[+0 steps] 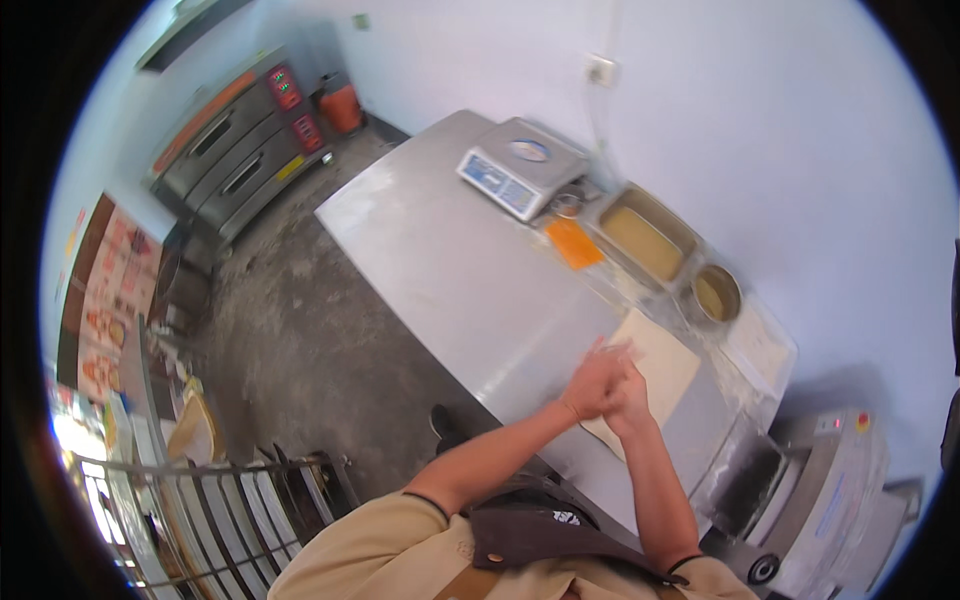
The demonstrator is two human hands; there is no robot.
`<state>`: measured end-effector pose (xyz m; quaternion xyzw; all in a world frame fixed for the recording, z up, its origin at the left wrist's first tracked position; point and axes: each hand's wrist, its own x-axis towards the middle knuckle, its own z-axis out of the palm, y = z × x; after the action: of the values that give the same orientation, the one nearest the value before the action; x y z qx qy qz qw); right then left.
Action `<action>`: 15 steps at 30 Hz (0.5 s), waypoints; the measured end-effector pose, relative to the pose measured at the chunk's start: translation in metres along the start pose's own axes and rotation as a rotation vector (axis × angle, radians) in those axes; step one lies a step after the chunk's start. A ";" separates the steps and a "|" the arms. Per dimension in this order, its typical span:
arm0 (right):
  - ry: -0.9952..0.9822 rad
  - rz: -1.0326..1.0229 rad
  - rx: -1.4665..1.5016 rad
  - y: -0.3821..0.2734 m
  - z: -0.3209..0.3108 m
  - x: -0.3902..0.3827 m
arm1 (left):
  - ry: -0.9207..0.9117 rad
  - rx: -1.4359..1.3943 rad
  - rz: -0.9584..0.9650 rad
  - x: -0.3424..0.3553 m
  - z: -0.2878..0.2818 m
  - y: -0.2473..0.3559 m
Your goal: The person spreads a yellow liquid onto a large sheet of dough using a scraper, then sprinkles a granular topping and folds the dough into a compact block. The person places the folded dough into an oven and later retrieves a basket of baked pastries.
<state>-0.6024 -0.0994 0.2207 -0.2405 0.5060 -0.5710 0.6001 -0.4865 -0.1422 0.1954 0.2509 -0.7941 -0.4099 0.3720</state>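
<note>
My left hand [590,382] and my right hand [628,402] come together over a flat, pale sheet of dough [668,365]. They press or rub against each other, palm to palm as far as I can see. Motion smears the fingers, so whether anything is between them is hidden. Beneath them, the dough sheet lies on the steel table [450,250], its near end partly covered by my hands and wrists.
Along the wall stand a digital scale [525,165], an orange scraper [574,243], a rectangular pan [650,240] and a round tin [717,293]. A dough-rolling machine [825,500] adjoins the right end. Lower left is a tray rack [215,500]; a deck oven [240,145] stands far left.
</note>
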 end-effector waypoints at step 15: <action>-0.332 0.408 0.479 0.081 0.487 0.178 | 0.165 0.204 -0.084 -0.079 -0.504 -0.175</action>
<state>-0.1665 -0.3871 0.2725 -0.0763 0.2908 -0.4949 0.8153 -0.0213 -0.4150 0.2139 0.3534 -0.7871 -0.3202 0.3912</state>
